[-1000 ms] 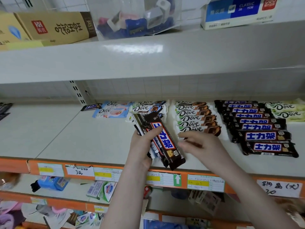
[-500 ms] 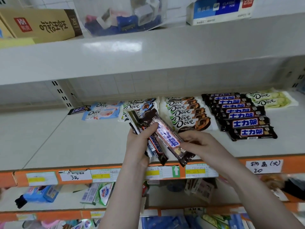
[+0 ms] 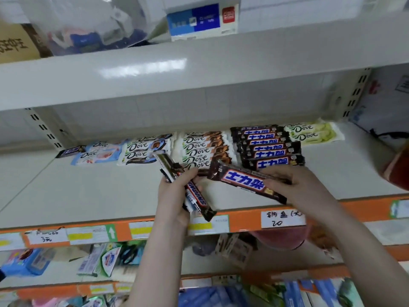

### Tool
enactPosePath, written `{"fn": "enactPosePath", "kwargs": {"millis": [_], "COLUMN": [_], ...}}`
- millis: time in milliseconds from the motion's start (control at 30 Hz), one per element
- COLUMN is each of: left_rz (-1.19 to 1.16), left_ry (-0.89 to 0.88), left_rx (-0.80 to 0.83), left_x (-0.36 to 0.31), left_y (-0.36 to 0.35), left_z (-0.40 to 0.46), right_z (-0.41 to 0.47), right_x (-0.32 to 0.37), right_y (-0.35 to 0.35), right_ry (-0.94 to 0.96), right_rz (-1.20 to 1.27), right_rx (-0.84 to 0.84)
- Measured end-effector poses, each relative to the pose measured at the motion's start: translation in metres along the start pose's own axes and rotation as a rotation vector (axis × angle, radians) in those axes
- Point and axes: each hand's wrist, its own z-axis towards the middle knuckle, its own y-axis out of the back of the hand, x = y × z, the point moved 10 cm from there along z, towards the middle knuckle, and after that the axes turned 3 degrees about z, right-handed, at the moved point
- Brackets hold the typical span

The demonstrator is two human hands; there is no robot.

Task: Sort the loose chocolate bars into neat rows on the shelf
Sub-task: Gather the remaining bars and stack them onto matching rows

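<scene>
My left hand (image 3: 174, 191) grips a small bundle of chocolate bars (image 3: 188, 189) above the shelf's front. My right hand (image 3: 296, 187) pinches one brown Snickers bar (image 3: 245, 181) by its right end and holds it level just in front of the Snickers row (image 3: 267, 145). Further left on the white shelf (image 3: 88, 191) lie a row of white-and-orange Dove bars (image 3: 203, 147), a short stack of white-and-blue Dove bars (image 3: 146, 149), pink-and-blue Dove bars (image 3: 97, 152) and one lone Snickers bar (image 3: 70, 151). Green Dove bars (image 3: 312, 132) lie at the back right.
An upper shelf (image 3: 155, 69) overhangs the work area and carries boxes and a plastic bag. The shelf's orange front edge (image 3: 243, 220) bears price labels. Below it hang and lie assorted packets. A red-brown object (image 3: 396, 169) sits at the far right.
My right hand has pulled one Snickers bar out of the bundle and carried it right, toward the Snickers row. The view has shifted, so the shelf sits further left.
</scene>
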Motion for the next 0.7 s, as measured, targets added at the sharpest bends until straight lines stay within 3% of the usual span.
{"fn": "enactPosePath", "kwargs": {"millis": [200,700], "left_rz": [0.003,-0.021], "left_ry": [-0.020,-0.001], "left_rx": [-0.017,-0.054], "left_x": [0.024,0.032], "left_y": [-0.043,-0.052], "left_z": [-0.019,-0.026], "right_z": [0.006,0.031], "right_x": [-0.035,-0.049], "right_y": [0.048,0.048], "right_ry": [0.021,0.129], "right_rz": [-0.172,-0.285], "right_rx": [0.043,0.130]}}
